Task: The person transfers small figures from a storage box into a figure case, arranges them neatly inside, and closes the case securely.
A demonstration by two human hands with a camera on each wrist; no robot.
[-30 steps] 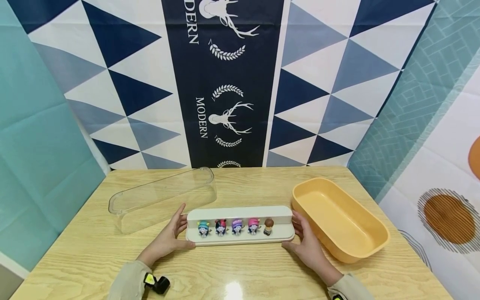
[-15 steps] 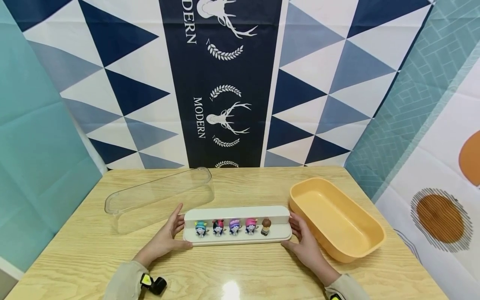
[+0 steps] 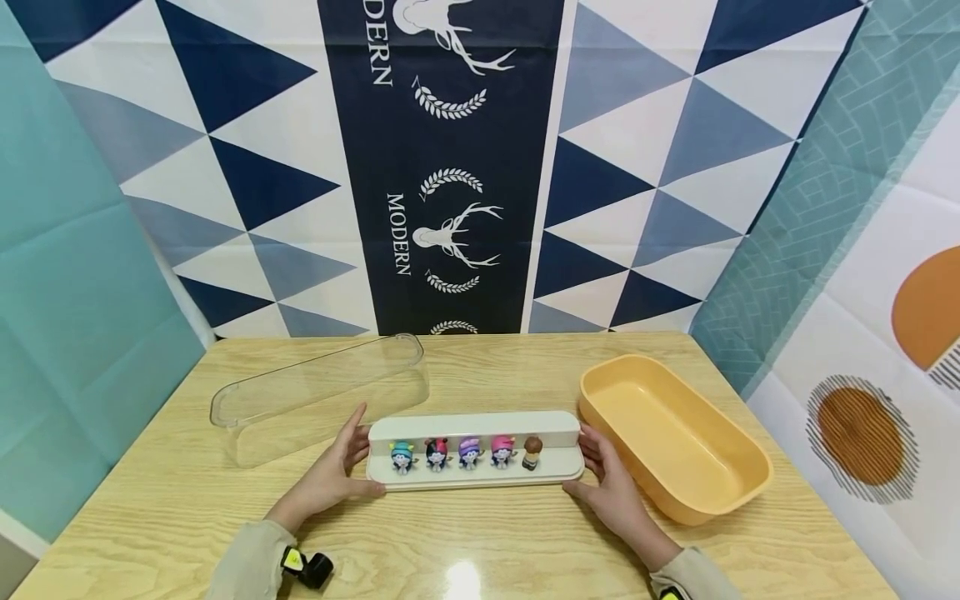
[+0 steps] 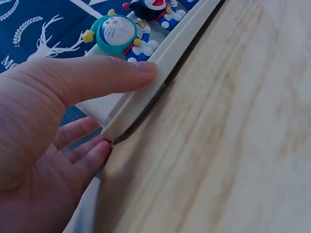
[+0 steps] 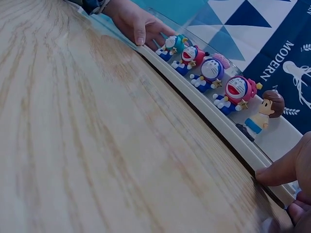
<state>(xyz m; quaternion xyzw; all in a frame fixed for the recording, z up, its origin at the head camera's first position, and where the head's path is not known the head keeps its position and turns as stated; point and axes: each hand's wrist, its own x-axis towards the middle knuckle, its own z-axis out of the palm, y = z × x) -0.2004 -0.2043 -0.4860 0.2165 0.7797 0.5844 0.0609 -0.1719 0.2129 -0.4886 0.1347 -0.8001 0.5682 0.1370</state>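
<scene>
A long white display base (image 3: pixel 475 426) with a raised step at its back sits on the table. My left hand (image 3: pixel 324 487) grips its left end, the thumb (image 4: pixel 114 76) on the front edge and the other fingers around the corner. At the right end my right hand (image 3: pixel 617 500) holds it likewise, its thumb (image 5: pixel 279 170) on the front rim. On the base stands a row of small figurines: several cat-like ones in coloured hats, such as a teal-hatted one (image 4: pixel 116 35) and a pink-hatted one (image 5: pixel 236 92), then a brown-haired boy figurine (image 5: pixel 260 116) at the right.
Behind my left hand lies a long clear plastic cover (image 3: pixel 322 379), its open rim up. A yellow-orange plastic tub (image 3: pixel 675 437) stands close beside my right hand. The wooden table (image 3: pixel 480 542) ends at a patterned cloth backdrop (image 3: pixel 457 167).
Both hands keep their hold on the display base, which stays in place on the table. Only the head view has shifted slightly.
</scene>
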